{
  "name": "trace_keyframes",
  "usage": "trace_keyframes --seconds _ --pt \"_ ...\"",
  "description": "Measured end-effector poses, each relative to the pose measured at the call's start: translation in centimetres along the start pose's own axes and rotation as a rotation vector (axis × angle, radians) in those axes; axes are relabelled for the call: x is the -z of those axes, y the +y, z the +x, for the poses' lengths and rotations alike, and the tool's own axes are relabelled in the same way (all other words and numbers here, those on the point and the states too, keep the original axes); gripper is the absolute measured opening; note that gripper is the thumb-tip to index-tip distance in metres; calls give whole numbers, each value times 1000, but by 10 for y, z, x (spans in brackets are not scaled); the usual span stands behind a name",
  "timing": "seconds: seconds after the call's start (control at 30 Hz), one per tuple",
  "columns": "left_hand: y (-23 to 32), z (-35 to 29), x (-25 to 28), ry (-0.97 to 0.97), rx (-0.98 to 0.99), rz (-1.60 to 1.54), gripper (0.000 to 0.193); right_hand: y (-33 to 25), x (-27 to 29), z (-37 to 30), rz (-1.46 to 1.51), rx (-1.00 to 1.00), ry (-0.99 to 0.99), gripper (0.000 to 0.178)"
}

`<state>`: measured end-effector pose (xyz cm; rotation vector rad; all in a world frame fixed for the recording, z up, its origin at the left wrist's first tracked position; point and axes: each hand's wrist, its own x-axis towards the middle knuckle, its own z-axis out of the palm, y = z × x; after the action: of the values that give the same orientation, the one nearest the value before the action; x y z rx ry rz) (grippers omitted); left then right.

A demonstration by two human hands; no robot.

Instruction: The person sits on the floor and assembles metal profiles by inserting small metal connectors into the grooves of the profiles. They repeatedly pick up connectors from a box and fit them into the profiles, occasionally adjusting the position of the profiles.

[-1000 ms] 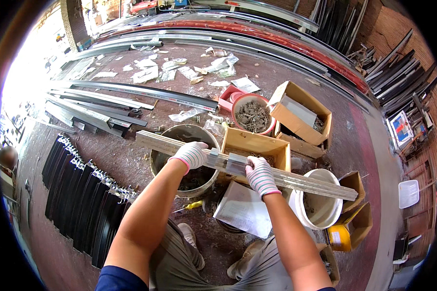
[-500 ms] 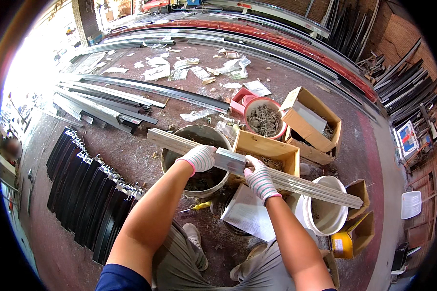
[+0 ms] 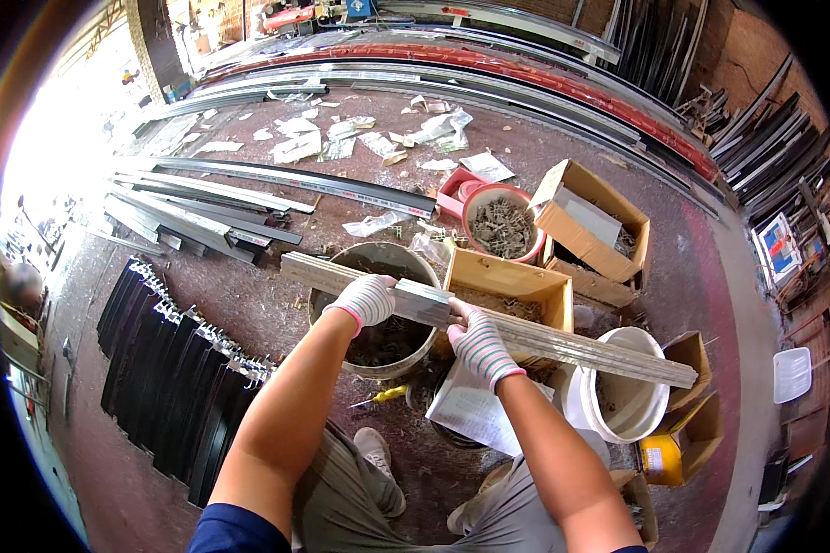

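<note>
A long, grey-white layered strip (image 3: 586, 350) lies slantwise across the tops of the buckets and a wooden box. On it sits a short grey rectangular metal piece (image 3: 421, 302), gripped at both ends. My left hand (image 3: 367, 300), in a striped knit glove, has its fingers closed at the left end. My right hand (image 3: 484, 346), gloved alike, is closed at the right end, with fingertips on its edge. Under my left hand stands a large round bucket (image 3: 432, 343) with dark contents. A paper sheet (image 3: 475, 405) with writing lies below my right hand.
Black bars (image 3: 166, 378) with metal fittings lie at left. A yellow-handled screwdriver (image 3: 389, 394) is near my feet. Around the right are a wooden box (image 3: 555, 304), a white bucket (image 3: 650, 405), a pink-rimmed bucket (image 3: 468, 226) and a cardboard box (image 3: 553, 207). Long profiles (image 3: 341, 189) lie beyond.
Both hands and the metal piece have shifted slightly left along the strip. The view has turned a little; the strip stays across the buckets.
</note>
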<state>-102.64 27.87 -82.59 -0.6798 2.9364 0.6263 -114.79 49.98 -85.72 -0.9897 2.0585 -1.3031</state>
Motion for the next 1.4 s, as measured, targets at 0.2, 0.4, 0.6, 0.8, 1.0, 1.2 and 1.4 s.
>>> trace_keyframes --seconds 0.2,0.4,0.6,0.8,1.0,1.2,1.4 --pt "16 -13 9 148 64 -63 40 -21 13 -7 -203 -40 65 47" --pt "25 -13 16 67 40 -7 41 16 11 -1 -129 45 106 46" --pt "43 -9 16 355 -115 83 35 -20 56 -16 -137 94 217 42" --pt "81 8 10 220 -190 -569 29 -64 181 -129 150 190 459 29" --pt "76 43 -24 275 -434 -249 36 31 306 -401 -148 -236 840 19" --pt "77 59 -44 261 -595 -309 38 216 258 -674 -266 -935 965 17" --pt "176 -24 -33 244 -391 -462 37 260 200 -638 -364 -1523 421 122"
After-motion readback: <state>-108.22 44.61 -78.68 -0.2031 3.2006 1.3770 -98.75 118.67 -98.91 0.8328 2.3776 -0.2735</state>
